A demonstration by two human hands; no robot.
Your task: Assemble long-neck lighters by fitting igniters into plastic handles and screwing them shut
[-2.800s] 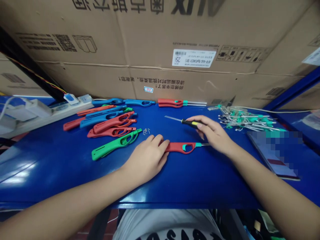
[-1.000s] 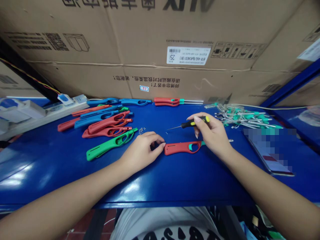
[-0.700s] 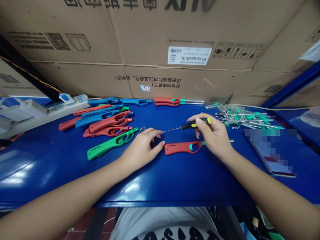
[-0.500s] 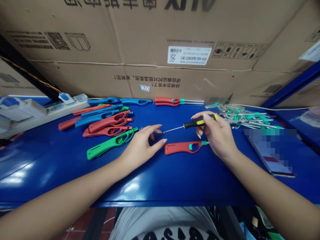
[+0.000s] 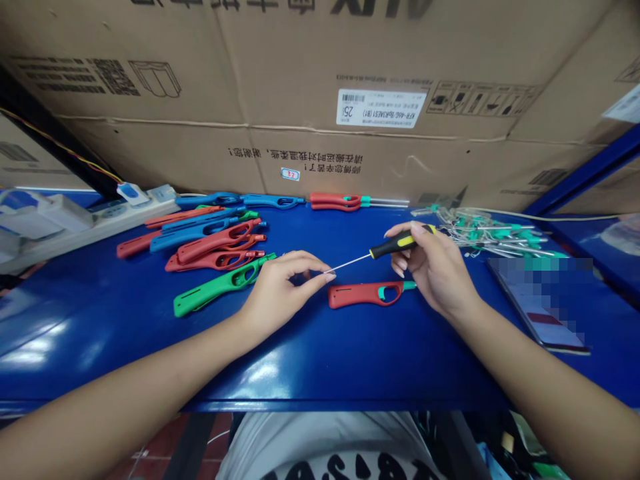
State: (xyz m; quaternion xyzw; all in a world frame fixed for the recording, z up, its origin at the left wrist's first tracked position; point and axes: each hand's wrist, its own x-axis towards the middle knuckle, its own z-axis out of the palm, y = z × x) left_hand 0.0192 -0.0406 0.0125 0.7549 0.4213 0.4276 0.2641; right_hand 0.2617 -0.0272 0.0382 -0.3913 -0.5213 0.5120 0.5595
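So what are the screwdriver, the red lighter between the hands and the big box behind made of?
Screwdriver: the shaft looks like metal, thin and shiny; the black-and-yellow handle is probably plastic, perhaps partly rubber.
Red lighter: probably hard plastic, smooth and evenly coloured.
Box: matt brown cardboard, judging by its creases.

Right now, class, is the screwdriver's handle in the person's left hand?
No, the right hand grips the screwdriver by its handle, while the left hand is at its tip.
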